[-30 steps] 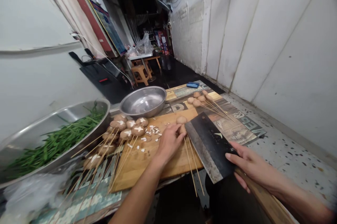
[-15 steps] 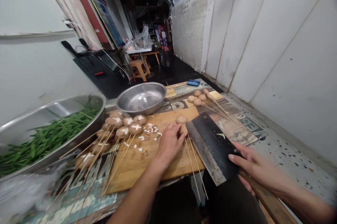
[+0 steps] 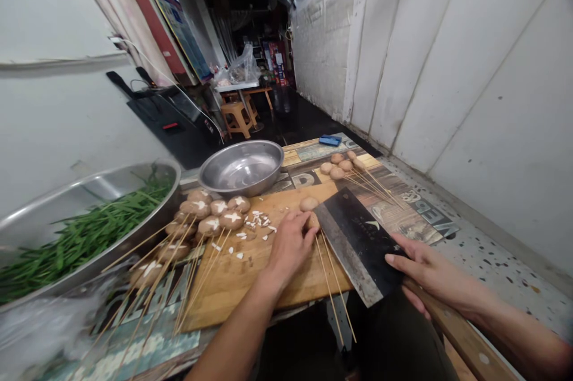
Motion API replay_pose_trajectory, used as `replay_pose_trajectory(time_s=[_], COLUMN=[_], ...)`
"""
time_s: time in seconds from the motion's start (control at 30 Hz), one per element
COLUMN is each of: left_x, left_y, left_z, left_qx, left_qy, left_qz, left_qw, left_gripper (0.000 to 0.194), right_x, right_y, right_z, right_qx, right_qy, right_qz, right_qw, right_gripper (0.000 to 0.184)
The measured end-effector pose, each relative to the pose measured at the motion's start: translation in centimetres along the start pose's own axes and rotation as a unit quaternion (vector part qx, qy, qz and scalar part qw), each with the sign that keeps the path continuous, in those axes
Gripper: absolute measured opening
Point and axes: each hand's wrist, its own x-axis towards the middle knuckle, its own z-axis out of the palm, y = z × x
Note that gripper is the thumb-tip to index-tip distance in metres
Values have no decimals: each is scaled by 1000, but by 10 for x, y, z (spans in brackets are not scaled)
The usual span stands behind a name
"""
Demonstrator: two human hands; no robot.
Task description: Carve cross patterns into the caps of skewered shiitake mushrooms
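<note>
My right hand (image 3: 423, 267) is closed on a black cleaver (image 3: 358, 243), gripping it where the handle meets the blade. The blade is tilted, its cutting edge toward the left and its far corner close to my left hand (image 3: 293, 240). That hand's fingers are wrapped round a tan mushroom (image 3: 313, 221) on the wooden cutting board (image 3: 233, 285), partly hiding it. Just behind lies another tan mushroom (image 3: 308, 203). Two thin skewers (image 3: 329, 288) run from these mushrooms past the board's near edge. White trimmings (image 3: 257, 220) are scattered left of my left hand.
Several skewered brown mushrooms (image 3: 209, 226) with white crosses are piled at the left. Behind them stands a steel basin (image 3: 242, 169); a larger one (image 3: 174, 181) holds green leaves (image 3: 89, 232). More skewered tan mushrooms (image 3: 336, 172) and a blue object (image 3: 330, 140) lie at the back right.
The cleaver and my right hand have shifted slightly up and to the left, with the blade turned a little. My left hand stays on the mushroom.
</note>
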Motion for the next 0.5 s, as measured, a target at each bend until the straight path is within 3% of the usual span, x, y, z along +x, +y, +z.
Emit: replay_pose_trajectory(time_s=[0.27,0.5], left_x=[-1,-1], left_y=[-1,-4], left_z=[1,1], left_qx=[-22,-35], left_qy=[5,6], left_qz=[5,7], left_qw=[1000,999], left_gripper=[15,18], right_x=[-1,5], right_y=[16,11], right_z=[-2,10], right_qx=[23,19], right_qy=[-9,13], right_qz=[-13,-23], right_qw=[1000,999], right_gripper=[82,88])
